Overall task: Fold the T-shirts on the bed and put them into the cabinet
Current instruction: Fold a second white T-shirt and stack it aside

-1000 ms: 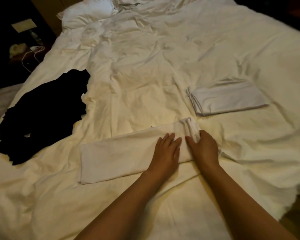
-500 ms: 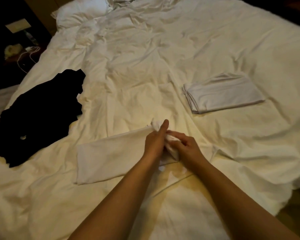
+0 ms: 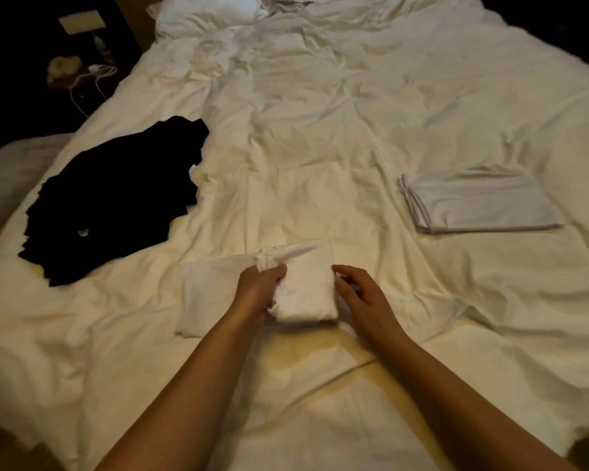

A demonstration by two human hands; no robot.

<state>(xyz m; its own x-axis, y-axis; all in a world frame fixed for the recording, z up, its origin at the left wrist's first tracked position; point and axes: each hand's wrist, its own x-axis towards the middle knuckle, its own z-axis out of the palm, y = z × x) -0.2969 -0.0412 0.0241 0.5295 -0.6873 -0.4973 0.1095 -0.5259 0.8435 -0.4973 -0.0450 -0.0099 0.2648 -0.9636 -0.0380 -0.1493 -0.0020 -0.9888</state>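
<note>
A black T-shirt [image 3: 116,198] lies crumpled at the left of the bed [image 3: 320,137], its length running from the near left toward the far right. Near the front edge, the white T-shirt [image 3: 218,294] lies as a band running left to right, its right end doubled back over itself. The left hand [image 3: 259,288] grips that folded part; the right hand [image 3: 357,295] sits at its right edge, fingers loosely curled, holding nothing. 1 folded white T-shirt [image 3: 480,202] rests farther right. The room is dark beyond the rumpled white bedding.
</note>
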